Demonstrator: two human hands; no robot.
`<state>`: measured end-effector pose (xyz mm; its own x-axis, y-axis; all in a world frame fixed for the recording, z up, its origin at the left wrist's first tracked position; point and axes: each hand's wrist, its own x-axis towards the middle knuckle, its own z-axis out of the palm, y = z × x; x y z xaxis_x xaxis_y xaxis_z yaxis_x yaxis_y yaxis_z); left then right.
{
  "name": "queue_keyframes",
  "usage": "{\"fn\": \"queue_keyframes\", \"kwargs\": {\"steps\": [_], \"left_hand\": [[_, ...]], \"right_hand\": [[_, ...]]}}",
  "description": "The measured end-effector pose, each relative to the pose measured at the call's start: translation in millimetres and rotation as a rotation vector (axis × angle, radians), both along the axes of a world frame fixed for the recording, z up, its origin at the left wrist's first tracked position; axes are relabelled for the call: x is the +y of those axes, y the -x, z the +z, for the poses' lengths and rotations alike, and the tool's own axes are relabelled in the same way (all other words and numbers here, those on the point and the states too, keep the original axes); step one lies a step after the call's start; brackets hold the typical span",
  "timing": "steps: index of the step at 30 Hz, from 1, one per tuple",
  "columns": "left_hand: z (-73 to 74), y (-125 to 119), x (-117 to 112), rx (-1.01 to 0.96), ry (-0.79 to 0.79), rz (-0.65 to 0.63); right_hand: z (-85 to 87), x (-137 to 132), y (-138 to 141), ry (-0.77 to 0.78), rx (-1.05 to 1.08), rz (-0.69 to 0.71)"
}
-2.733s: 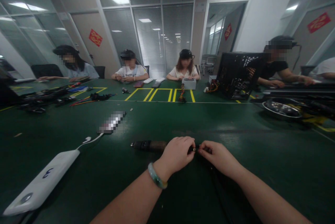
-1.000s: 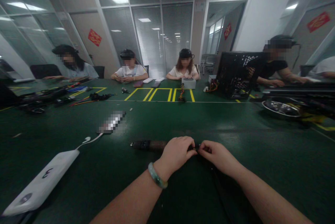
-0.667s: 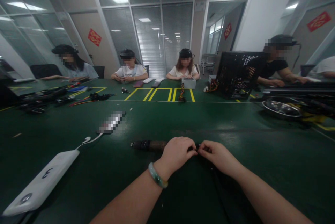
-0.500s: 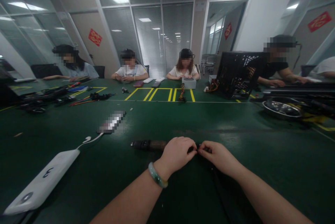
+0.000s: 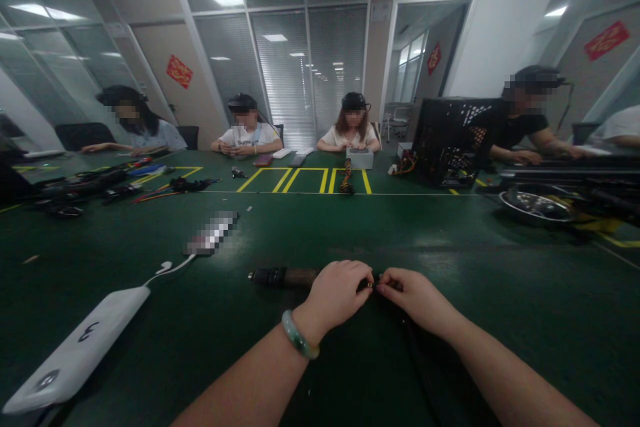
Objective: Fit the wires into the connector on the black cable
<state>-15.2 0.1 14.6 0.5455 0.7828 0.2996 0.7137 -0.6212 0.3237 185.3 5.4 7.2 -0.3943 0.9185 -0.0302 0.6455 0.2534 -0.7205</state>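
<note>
The dark cylindrical tool (image 5: 290,278) lies on its side on the counter (image 5: 450,234), its right part hidden behind the left hand (image 5: 341,290). That hand's fingers pinch a small shiny piece (image 5: 370,285); the fingers of the right hand (image 5: 419,295) are pressed together just beside it, but what, if anything, they grip is too dark to make out. The work looks partway through: the piece is in hand, yet nothing shows as finished, and the fine handling at the fingertips seems left to complete
</note>
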Motion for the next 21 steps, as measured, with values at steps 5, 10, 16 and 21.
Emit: {"fn": "queue_keyframes", "kwargs": {"steps": [5,10,16,21], "left_hand": [[1.6,0.4,-1.7,0.012,-0.015,-0.003],[-0.8,-0.3,-0.3,-0.02,0.019,0.048],[-0.5,-0.3,0.6,-0.019,0.043,0.044],[4.2,0.9,-2.2,-0.003,0.023,-0.011]], "right_hand": [[1.9,0.0,0.0,0.01,0.022,0.0],[6.7,-1.6,0.8,0.045,0.032,-0.009],[8.2,-2.1,1.8,0.041,0.021,-0.012],[10.6,-3.2,1.9,0.052,0.006,-0.008]]}}
